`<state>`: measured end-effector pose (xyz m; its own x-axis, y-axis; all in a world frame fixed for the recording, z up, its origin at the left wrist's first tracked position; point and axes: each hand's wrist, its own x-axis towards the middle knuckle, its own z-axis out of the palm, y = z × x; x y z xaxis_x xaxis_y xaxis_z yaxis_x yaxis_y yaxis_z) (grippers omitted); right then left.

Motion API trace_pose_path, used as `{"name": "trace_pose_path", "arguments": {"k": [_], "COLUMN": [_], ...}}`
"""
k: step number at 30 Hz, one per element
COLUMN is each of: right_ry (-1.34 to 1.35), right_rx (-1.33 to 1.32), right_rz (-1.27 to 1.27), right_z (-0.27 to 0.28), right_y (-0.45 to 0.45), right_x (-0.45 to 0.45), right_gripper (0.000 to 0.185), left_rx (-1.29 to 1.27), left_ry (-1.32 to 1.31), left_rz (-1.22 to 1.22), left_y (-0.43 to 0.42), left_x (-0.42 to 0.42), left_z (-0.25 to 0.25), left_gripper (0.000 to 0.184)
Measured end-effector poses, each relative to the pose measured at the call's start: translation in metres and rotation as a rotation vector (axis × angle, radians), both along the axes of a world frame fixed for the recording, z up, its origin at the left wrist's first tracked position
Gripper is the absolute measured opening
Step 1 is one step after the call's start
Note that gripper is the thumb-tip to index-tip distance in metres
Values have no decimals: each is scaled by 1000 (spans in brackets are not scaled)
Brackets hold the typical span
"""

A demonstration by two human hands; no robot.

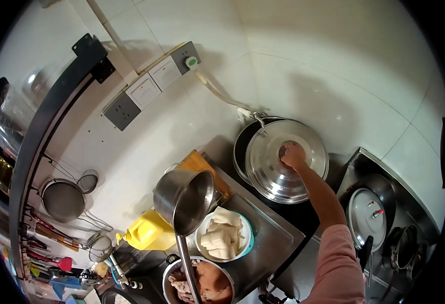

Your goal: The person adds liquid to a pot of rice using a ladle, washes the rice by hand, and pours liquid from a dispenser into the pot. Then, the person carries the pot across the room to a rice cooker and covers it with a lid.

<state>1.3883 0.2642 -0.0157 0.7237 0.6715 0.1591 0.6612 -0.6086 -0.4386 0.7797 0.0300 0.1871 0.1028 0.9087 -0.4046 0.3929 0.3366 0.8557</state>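
My right hand [294,155] reaches in from the lower right in a pink sleeve, its fingers closed round the knob of a shiny metal pot lid [270,175]. That lid sits over a large pot [241,152], shifted right so the dark inside shows along the left edge. A deep metal ladle [184,195] hangs above the counter, tipped so its hollow shows. Its long handle runs out of the bottom of the view, and whatever holds it is hidden. My left hand is outside the picture.
White blocks fill a bowl [249,247] beside a metal pot [169,291] of meat. A yellow jug [149,230] and wooden board [194,162] stand by the wall. Right, a lidded pan [367,218] sits in a metal-rimmed recess. Strainers [63,200] hang from a rack [30,131].
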Motion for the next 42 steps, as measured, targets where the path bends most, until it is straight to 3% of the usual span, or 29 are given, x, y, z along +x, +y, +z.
{"name": "trace_pose_path", "arguments": {"k": [4,5,12,16,17,20,22,23,24,26,27,28,29,30,31,32,34,37,38,40,42], "right_ry": [112,135,173,214,238,226,191,94,-2,120,124,93,639,1039,1204,1339,1537,1524,1566,1683,1603], "right_rx": [-44,-42,131,184,155,297,226,264,299,493,639,624,955,863,958,620,265,266,420,490,603], "right_rz": [-98,-117,-121,-106,-149,-105,-260,-369,-479,-677,-592,-558,-271,-49,176,198,385,692,606,422,308], "right_z": [30,34,-1,-38,-25,-53,-29,-37,-30,-9,3,-2,24,57,80,108,128,157,151,151,154], "right_y": [-46,-57,-115,-127,-133,-141,-142,-141,-142,-145,-154,-162,-185,-212,-239,-260,-296,-317,-318,-323,-316], "right_x": [-9,-10,9,30,21,30,3,-8,-25,-71,-105,-137,-189,-235,-287,-322,-370,-416,-429,-427,-417], "right_gripper": [55,59,64,48,37,36,43,45,47,38,30,22,17,13,14,19,33,44,33,24,25], "left_rx": [161,-54,136,76,85,85,239,189,100,-36,-110,-182,-212,-197,-91,14,303,20,-38,-19,251], "left_ry": [-16,115,-28,-107,-114,-60,42,93,-16,7,-71,-151,-353,-455,-457,-457,-420,-483,-456,-398,-311], "left_rz": [-73,-90,-98,-104,-108,-174,-220,-264,-281,-328,-347,-363,-184,-260,-293,-326,-430,-532,-560,-670,-810], "left_y": [4,4,-6,-8,-8,-9,-12,-9,-7,-1,1,4,4,11,16,19,33,38,37,43,61], "left_x": [7,-2,-6,-8,-7,-12,-17,-11,-6,7,10,15,33,33,42,55,72,100,105,118,126], "left_z": [4,7,-8,-7,-5,-9,-35,-18,-11,8,13,12,-5,-24,-24,-24,-67,-39,-31,-39,-95], "left_gripper": [38,38,35,31,31,30,33,37,36,37,38,39,15,18,18,19,22,35,38,46,52]}}
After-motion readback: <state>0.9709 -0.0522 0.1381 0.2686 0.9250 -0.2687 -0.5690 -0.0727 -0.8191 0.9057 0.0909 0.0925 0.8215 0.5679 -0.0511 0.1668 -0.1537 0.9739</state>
